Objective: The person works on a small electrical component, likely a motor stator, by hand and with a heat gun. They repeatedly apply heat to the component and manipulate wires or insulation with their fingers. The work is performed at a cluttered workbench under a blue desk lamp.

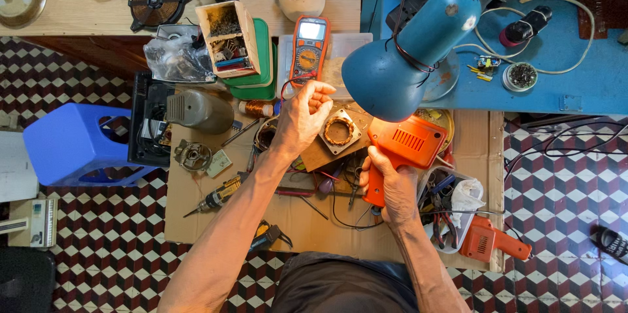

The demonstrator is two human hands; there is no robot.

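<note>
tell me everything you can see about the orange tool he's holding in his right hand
The orange soldering gun is a pistol-shaped tool with what looks like a plastic body and a row of vent slots on its broad upper part. The right hand grips its handle, so the body points up and away from the person, over the cardboard-covered work surface. Its front end is hidden under the blue lamp shade, whose light falls on it. A dark cord seems to run from below the handle. The left hand does not touch it.

Bare forearms, no sleeves; dark brown garment at the waist.
</note>
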